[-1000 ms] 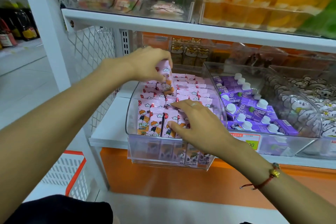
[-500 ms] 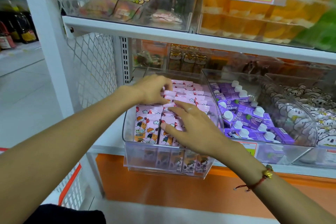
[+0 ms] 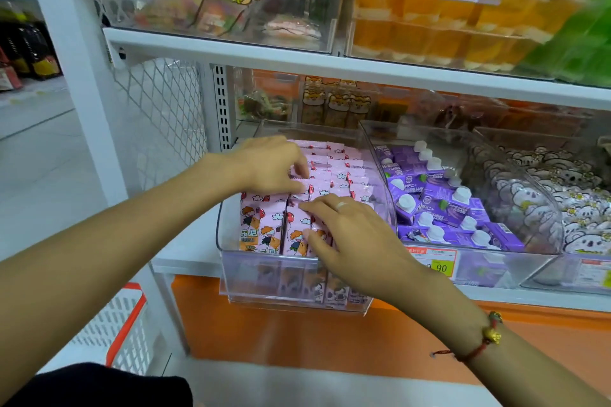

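Atop pink packets (image 3: 335, 172), right fingers (image 3: 325, 205) spread

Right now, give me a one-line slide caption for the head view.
Left hand pinches and right hand presses pink packs in a clear bin, beside purple cartons.

Pink cartoon snack packets (image 3: 334, 172), upright rows, clear bin (image 3: 297, 277)

Left grip (image 3: 271, 165) curled, right grip (image 3: 350, 235) flat
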The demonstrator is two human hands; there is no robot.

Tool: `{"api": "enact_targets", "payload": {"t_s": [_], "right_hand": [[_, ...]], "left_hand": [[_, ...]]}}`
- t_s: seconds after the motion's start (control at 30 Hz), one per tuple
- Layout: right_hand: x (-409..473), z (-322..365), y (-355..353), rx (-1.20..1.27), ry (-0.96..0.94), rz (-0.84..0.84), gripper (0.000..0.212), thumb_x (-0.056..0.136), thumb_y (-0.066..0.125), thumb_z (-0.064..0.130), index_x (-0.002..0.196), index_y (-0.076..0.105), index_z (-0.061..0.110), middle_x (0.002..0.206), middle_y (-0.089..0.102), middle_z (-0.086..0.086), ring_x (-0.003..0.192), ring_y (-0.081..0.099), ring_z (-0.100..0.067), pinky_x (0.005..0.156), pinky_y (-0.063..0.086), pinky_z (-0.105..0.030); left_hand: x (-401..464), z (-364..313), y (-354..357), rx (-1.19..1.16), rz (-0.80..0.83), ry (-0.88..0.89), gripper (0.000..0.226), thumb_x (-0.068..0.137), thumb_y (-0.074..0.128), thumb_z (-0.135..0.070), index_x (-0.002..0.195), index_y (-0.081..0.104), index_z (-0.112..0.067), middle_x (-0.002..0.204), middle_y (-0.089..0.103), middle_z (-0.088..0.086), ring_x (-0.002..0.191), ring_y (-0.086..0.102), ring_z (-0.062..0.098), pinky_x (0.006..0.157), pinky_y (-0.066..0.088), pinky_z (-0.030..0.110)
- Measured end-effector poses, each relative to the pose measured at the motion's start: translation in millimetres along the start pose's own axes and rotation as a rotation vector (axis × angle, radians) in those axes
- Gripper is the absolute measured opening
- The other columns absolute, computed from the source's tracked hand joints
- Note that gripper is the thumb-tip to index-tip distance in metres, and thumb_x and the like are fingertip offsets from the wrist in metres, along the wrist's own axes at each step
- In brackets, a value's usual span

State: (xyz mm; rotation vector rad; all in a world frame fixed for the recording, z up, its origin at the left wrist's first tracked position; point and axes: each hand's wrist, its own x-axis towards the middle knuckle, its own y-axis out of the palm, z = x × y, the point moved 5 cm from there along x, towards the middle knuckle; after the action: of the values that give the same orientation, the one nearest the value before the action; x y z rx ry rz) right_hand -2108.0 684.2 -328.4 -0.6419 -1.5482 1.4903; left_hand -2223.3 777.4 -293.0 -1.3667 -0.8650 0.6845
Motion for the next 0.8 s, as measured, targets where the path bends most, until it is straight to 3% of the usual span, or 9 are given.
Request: {"api": "enact_targets", "payload": {"t_s": [0.13,0.23,0.37,0.5,0.6,0.73,0.8], "right_hand": [[0,0,-1,0.013,0.013,-0.005,0.045,0.099,0.038,0.036,0.142,0.039,0.025,0.132,0.049,0.003,0.119,0.043,-0.017,0.097,0.03,-0.029],[-1,0,-1,0.024,0.014,-0.018,0.044,0.098,0.039,0.036,0.141,0.041,0.024,0.129,0.051,0.003,0.115,0.044,-0.017,0.094,0.031,-0.029],[-2,0,-1,0.038,0.004,-0.03,0.044,0.099,0.039,0.036,0.142,0.041,0.024,0.131,0.051,0.003,0.117,0.044,-0.016,0.095,0.03,-0.028],[-2,-1,-1,0.044,0.006,-0.041,0.044,0.099,0.04,0.035,0.142,0.04,0.024,0.13,0.05,0.002,0.117,0.044,-0.017,0.095,0.03,-0.028],[-2,-1,-3,0.101,0.016,-0.039,0.045,0.098,0.043,0.034,0.142,0.038,0.024,0.131,0.05,0.001,0.115,0.046,-0.017,0.091,0.031,-0.027],[-7,-3,-24,0.411,0.112,-0.228,0.041,0.101,0.037,0.032,0.141,0.037,0.025,0.136,0.049,0.004,0.12,0.046,-0.011,0.098,0.039,-0.033],[-11,-1,-37,0.582,0.13,-0.334,0.04,0.099,0.037,0.042,0.137,0.04,0.03,0.133,0.049,0.013,0.117,0.044,0.0,0.097,0.039,-0.028]], "left_hand": [[-6,2,-4,-0.103,-0.084,-0.093,0.015,0.085,0.067,-0.042,0.096,0.073,-0.033,0.11,0.068,-0.009,0.103,0.06,0.014,0.072,0.044,0.03],[-14,7,-7,-0.317,-0.179,-0.156,0.011,0.09,0.063,-0.034,0.093,0.071,-0.027,0.114,0.066,-0.005,0.105,0.059,0.015,0.088,0.049,0.038],[-32,18,-17,-0.775,-0.549,-0.353,0.018,0.097,0.053,-0.02,0.11,0.062,-0.01,0.111,0.066,0.005,0.104,0.061,0.021,0.092,0.05,0.038],[-59,19,-28,-1.073,-0.883,-0.429,0.011,0.098,0.052,-0.02,0.103,0.058,-0.013,0.099,0.066,0.004,0.089,0.062,0.011,0.079,0.05,0.023],[-82,13,-30,-1.169,-1.085,-0.42,0.006,0.097,0.054,-0.023,0.094,0.058,-0.021,0.096,0.064,0.006,0.09,0.06,0.013,0.09,0.053,0.037],[-104,0,-35,-1.198,-1.162,-0.393,0.006,0.096,0.056,-0.029,0.09,0.058,-0.029,0.098,0.066,0.003,0.096,0.063,0.015,0.092,0.052,0.046],[-110,-11,-37,-1.192,-1.136,-0.35,0.006,0.095,0.057,-0.027,0.09,0.059,-0.03,0.096,0.067,0.0,0.095,0.064,0.014,0.091,0.053,0.046]]}}
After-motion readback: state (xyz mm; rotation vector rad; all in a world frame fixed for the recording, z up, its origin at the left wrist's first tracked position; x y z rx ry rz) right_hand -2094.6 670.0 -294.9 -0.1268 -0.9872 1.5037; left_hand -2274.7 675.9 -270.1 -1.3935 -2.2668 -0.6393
